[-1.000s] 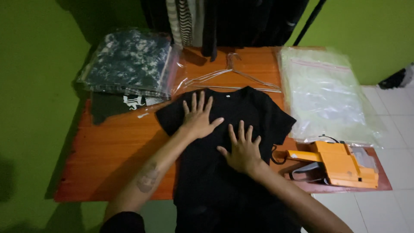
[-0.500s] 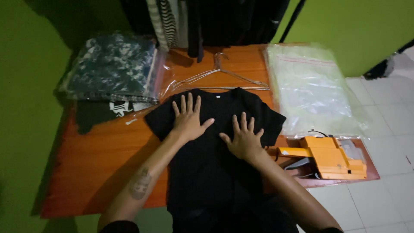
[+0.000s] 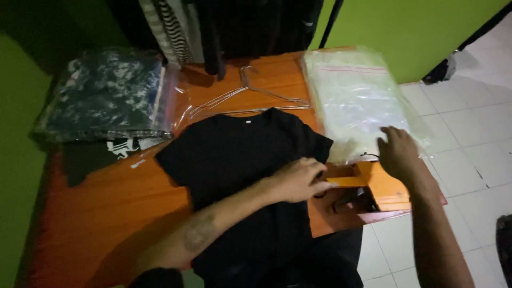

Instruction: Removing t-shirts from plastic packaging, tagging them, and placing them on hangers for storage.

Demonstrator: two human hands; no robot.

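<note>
A clear plastic bag (image 3: 106,96) at the far left corner of the orange table (image 3: 106,202) holds folded dark patterned cloth, and a stack of clear empty-looking plastic bags (image 3: 354,96) lies at the far right. Between them sits a wire hanger (image 3: 250,96), just above the collar of a black T-shirt (image 3: 234,160) spread flat in the middle, its hem hanging over the near edge. The left hand (image 3: 298,178) reaches across the shirt's right side, fingers curled at the handle end of an orange label gun (image 3: 373,184); whether it grips the handle I cannot tell. The right hand (image 3: 400,152) rests palm down on top of the gun, fingers loosely spread toward the bag stack, holding nothing that I can see. The gun sits at the table's right near corner, close to the edge, with white floor tiles (image 3: 458,165) beyond. The left half of the tabletop lies bare.
</note>
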